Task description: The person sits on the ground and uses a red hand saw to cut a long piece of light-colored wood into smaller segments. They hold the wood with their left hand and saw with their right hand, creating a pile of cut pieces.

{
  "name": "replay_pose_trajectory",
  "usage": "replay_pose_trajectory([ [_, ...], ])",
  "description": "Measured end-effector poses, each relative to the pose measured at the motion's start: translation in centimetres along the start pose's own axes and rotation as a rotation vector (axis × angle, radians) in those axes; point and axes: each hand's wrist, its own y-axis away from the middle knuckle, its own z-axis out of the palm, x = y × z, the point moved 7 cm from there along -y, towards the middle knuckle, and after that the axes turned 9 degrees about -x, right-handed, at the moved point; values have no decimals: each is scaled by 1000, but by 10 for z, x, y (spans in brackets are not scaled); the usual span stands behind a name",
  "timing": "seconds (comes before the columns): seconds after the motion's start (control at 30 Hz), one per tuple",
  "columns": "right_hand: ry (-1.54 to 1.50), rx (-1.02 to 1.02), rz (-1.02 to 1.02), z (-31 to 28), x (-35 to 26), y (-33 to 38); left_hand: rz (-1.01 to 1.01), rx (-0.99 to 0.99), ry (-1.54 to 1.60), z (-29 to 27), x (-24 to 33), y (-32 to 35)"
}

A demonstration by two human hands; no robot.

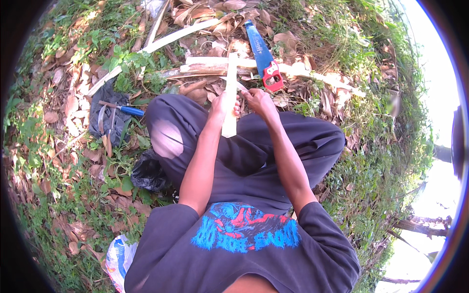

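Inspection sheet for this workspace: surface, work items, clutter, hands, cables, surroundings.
Surface: grassy ground with dry leaves.
Work items: pale wooden strip in hand; saw with red handle lying ahead, across split wood.
Clutter: blue-handled tool on black plastic; bunched black bag; white-and-blue package.
Hands: left hand grips the strip; right hand beside it, fingers curled, grip unclear.
Cables: nothing seen.
Surroundings: greenery, bright glare at right.
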Motion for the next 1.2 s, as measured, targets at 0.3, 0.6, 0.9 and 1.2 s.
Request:
replay_pose_trajectory([
  [0.3, -107, 34, -15, 5, 2, 7, -44, -111, -56, -5, 1, -7],
  [0.6, -169, 159, -16, 8, 17, 0, -107, -177, -67, -7, 2, -26],
  [0.9, -224, 320, 0, 33, 2, 8, -128, -157, -459, 2, 15, -55],
  [1.2, -379, 393, 63, 23, 33, 33, -156, -146, -744, 35, 8, -58],
])
